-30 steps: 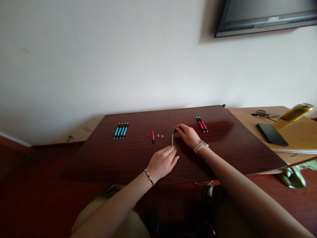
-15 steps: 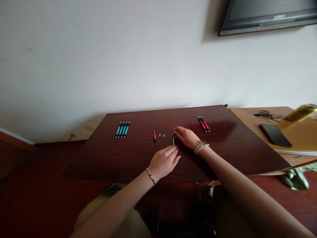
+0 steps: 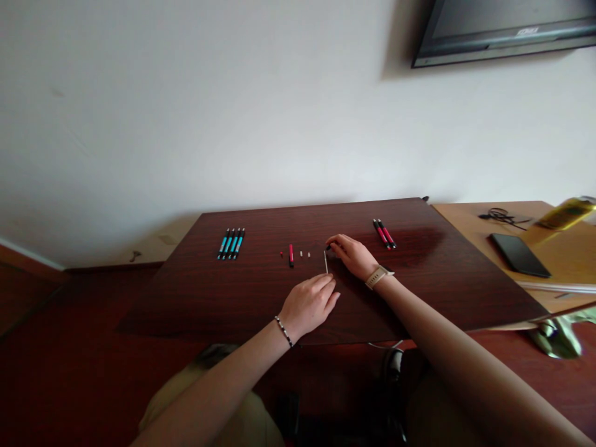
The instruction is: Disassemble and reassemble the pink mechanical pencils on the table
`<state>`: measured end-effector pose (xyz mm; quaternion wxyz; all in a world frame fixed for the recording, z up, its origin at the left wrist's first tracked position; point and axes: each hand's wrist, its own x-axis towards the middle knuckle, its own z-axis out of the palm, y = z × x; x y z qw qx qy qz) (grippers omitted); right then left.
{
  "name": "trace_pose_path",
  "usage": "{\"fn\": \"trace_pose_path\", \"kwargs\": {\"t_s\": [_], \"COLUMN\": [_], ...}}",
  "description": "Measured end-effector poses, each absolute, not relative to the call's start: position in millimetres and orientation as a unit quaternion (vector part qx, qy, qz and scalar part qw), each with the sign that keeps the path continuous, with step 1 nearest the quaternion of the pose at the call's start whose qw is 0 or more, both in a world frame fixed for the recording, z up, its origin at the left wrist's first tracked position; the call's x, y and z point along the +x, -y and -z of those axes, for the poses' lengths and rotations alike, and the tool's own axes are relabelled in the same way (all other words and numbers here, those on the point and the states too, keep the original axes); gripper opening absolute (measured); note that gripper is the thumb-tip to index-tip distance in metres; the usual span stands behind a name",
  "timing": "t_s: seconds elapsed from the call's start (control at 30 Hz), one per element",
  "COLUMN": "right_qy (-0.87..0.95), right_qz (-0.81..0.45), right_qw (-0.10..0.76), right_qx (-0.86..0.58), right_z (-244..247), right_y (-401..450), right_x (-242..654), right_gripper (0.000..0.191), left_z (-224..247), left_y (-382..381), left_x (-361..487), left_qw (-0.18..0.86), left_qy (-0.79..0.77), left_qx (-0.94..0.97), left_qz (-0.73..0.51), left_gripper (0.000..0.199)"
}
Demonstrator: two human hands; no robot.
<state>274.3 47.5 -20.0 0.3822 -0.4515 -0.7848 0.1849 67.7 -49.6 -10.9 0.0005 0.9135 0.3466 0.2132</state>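
My left hand (image 3: 311, 303) rests on the dark table with its fingertips closed on the lower end of a thin white rod (image 3: 326, 262). Beyond the rod's upper end, my right hand (image 3: 352, 254) pinches a small black piece (image 3: 328, 247), mostly hidden by the fingers. A slight gap seems to separate that piece from the rod. To the left lie two tiny white parts (image 3: 305, 254), a red pen barrel (image 3: 291, 254) with a black end, and a tiny red part (image 3: 281, 254).
Several blue-and-black pens (image 3: 231, 243) lie side by side at the table's left. Two red-and-black pens (image 3: 384, 234) are at the right. The adjoining wooden surface (image 3: 565, 248) holds a phone (image 3: 520, 255), a black cable (image 3: 500, 215) and a yellow can (image 3: 568, 213).
My right hand has edged up and away with the black piece, so the rod's upper end now shows free of it. My left hand stays in place on the rod.
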Motion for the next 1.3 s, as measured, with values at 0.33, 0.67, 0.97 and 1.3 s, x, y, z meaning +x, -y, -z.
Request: {"fn": "trace_pose_path", "kwargs": {"t_s": [0.33,0.67,0.97,1.3], "right_qy": [0.806,0.806,0.804,0.806], "right_qz": [-0.200,-0.196,-0.193,-0.176], "right_qw": [0.338,0.359,0.357,0.352], "right_qx": [-0.442,-0.429,-0.434,-0.442], "right_z": [24.4,25.4,23.5,26.7], "right_y": [-46.0,-46.3,-43.7,-46.5], "right_x": [270.6,269.3,269.3,273.4], "right_gripper": [0.024,0.026,0.024,0.024], "left_z": [13.1,11.8,11.3,12.7], "left_y": [49.5,49.7,49.9,49.3], "left_x": [67.7,68.3,67.8,68.0], "left_qw": [-0.002,0.003,0.005,-0.005], "left_qy": [-0.347,-0.348,-0.347,-0.344], "left_qx": [0.913,0.913,0.914,0.915], "left_qz": [-0.214,-0.211,-0.210,-0.211], "left_gripper": [0.031,0.030,0.031,0.029]}}
